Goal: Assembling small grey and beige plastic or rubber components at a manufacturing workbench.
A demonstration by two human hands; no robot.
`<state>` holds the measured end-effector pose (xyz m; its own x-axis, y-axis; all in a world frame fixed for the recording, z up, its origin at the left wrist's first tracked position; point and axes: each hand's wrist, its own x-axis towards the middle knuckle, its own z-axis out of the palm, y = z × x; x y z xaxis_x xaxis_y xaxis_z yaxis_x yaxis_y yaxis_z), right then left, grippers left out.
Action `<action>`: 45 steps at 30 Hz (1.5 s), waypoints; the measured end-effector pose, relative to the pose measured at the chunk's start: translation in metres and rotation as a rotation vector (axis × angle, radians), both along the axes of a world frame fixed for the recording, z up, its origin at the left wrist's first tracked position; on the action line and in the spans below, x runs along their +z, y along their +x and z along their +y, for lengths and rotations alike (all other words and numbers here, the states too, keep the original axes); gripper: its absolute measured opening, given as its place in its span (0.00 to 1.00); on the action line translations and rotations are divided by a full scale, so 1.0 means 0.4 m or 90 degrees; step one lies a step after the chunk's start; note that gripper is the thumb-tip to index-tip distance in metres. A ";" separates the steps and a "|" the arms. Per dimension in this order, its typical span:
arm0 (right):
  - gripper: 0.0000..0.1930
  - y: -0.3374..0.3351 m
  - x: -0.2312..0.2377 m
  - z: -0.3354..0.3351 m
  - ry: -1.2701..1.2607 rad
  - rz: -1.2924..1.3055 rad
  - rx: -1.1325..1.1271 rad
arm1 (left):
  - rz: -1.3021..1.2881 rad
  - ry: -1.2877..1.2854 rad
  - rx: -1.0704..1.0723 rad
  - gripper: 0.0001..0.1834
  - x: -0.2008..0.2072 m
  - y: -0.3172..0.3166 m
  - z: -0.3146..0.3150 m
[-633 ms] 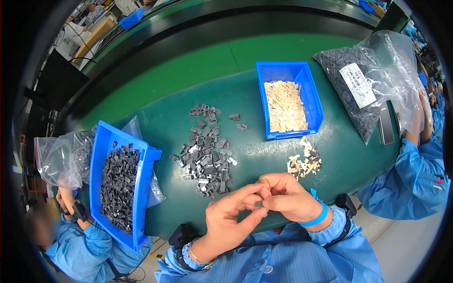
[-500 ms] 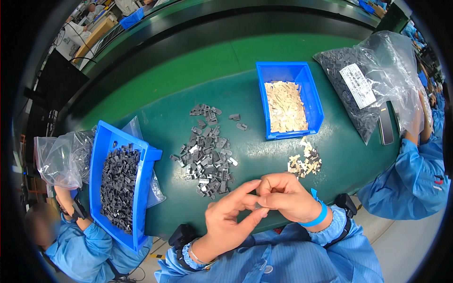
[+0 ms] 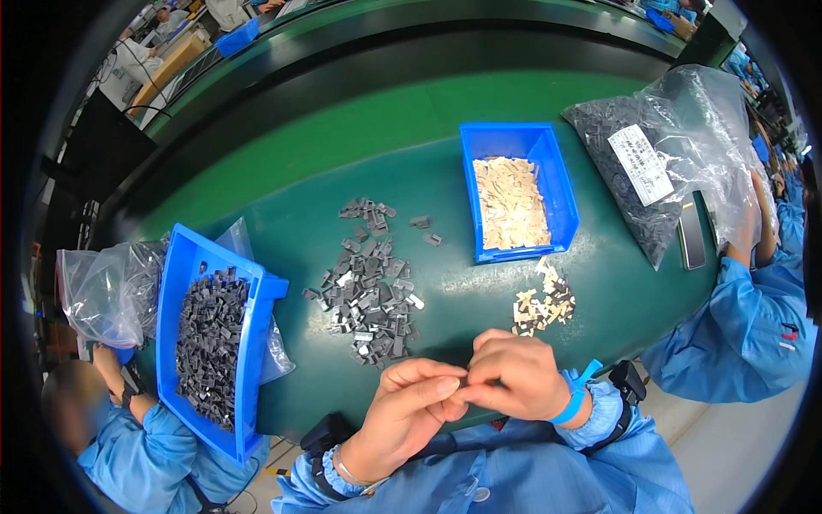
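Grey pieces (image 3: 371, 295) lie beyond my left hand (image 3: 409, 411) and right hand (image 3: 520, 377), fingertips pinched together, contents hidden; light, even pressure seems advisable.

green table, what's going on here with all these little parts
A person holds their left hand and right hand fingertip to fingertip at the near edge of the green table; anything between the fingers is too hidden to identify. Loose dark parts lie beside a blue bin of similar parts on the left. Right of them, small tan and black pieces lie in front of another blue bin holding tan pieces.
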<state>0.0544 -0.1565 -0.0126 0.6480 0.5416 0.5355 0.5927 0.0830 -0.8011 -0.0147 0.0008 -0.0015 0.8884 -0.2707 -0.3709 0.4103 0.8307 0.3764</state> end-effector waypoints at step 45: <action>0.08 0.134 -0.015 -0.131 -0.422 -0.287 -0.171 | -0.276 0.617 0.018 0.12 0.001 0.019 0.007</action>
<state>0.1079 -0.2089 -0.0187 0.6005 0.6928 0.3994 0.7995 -0.5106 -0.3164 -0.0069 0.0037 -0.0009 0.9977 -0.0070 -0.0672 0.0676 0.1051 0.9922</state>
